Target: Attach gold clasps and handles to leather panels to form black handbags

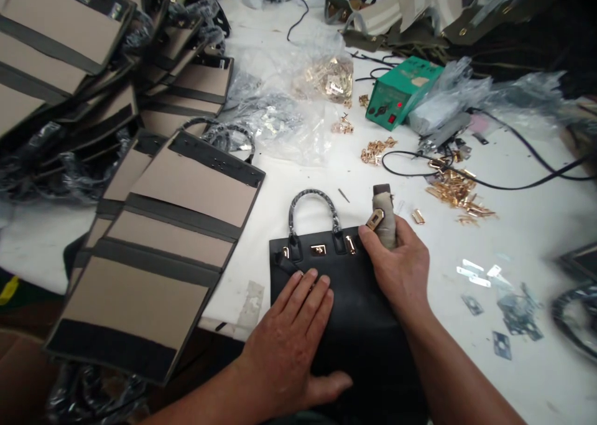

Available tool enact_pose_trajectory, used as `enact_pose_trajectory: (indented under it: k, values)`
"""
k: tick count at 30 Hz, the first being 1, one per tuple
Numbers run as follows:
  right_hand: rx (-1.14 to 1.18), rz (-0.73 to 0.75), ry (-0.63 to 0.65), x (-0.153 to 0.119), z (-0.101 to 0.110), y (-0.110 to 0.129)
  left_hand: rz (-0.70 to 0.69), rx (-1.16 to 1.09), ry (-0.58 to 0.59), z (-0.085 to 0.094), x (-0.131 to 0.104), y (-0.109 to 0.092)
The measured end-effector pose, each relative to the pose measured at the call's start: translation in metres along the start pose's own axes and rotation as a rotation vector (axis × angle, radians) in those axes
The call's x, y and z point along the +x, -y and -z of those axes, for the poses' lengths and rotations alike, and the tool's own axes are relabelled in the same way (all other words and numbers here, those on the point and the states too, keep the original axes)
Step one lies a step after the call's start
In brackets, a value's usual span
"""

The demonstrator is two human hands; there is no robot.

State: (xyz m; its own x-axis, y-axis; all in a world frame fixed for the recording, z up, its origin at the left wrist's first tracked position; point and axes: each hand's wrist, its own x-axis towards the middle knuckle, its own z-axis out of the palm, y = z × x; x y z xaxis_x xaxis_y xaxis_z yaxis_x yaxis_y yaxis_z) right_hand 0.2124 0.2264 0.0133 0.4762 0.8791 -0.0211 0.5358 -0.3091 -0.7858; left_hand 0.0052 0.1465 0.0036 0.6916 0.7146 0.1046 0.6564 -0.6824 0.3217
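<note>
A black leather bag panel (354, 313) lies at the table's front edge, with a plastic-wrapped handle (313, 193) and gold fittings along its top. A gold turn-lock piece (319, 249) sits between the handle ends. My left hand (298, 338) lies flat on the panel, fingers stretched over a small black strap (285, 262). At the panel's upper right, my right hand (403, 263) is wrapped round a cloth-wrapped tool (385, 223). A small gold plate with a slot (375, 219) shows between the thumb and the tool.
Beige-and-black bag panels (140, 275) are stacked on the left. A green box (403, 92) with a red light and cables stands behind. Gold parts (459, 191), metal plates (517, 313) and plastic bags (289, 114) lie about the white table (504, 232).
</note>
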Motion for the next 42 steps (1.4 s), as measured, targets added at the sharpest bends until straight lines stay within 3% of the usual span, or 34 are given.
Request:
enact_pose_trajectory:
  k: [12,16,18,21,23,25,29,31,33,36,38,40,42]
  values:
    - [0.017,0.112,-0.002,-0.002,-0.004,-0.004,0.0,-0.046,-0.029,0.002,-0.002,0.0]
    - [0.05,0.155,-0.02,-0.011,0.004,-0.001,0.04,-0.12,-0.128,0.009,-0.01,-0.011]
    - [0.106,0.174,-0.082,-0.023,0.017,0.005,0.184,-0.183,-0.283,0.01,-0.022,-0.021]
    - [0.267,0.23,-0.194,-0.052,0.047,0.021,0.533,-0.442,-0.546,0.01,-0.046,-0.034]
    - [0.392,0.306,-0.237,-0.076,0.071,0.034,0.705,-0.787,-0.586,0.013,-0.058,-0.041]
    - [0.489,0.391,-0.278,-0.1,0.093,0.049,0.767,-1.135,-0.545,0.023,-0.062,-0.049]
    - [0.604,0.504,-0.418,-0.138,0.134,0.073,0.672,-1.545,-0.368,0.055,-0.058,-0.074]
    - [0.671,0.524,-0.507,-0.15,0.153,0.078,0.562,-1.634,-0.245,0.074,-0.054,-0.086]
    - [0.718,0.521,-0.598,-0.16,0.172,0.078,0.488,-1.605,-0.219,0.101,-0.05,-0.094]
    - [0.721,0.493,-0.673,-0.177,0.193,0.066,0.443,-1.295,-0.207,0.164,-0.041,-0.093]
    - [0.689,0.459,-0.607,-0.194,0.195,0.052,0.39,-0.937,-0.039,0.214,-0.028,-0.087]
    - [0.668,0.434,-0.461,-0.215,0.183,0.036,0.265,-0.555,0.051,0.259,-0.009,-0.083]
    - [0.692,0.435,-0.321,-0.237,0.158,0.021,0.113,-0.195,0.124,0.284,0.014,-0.081]
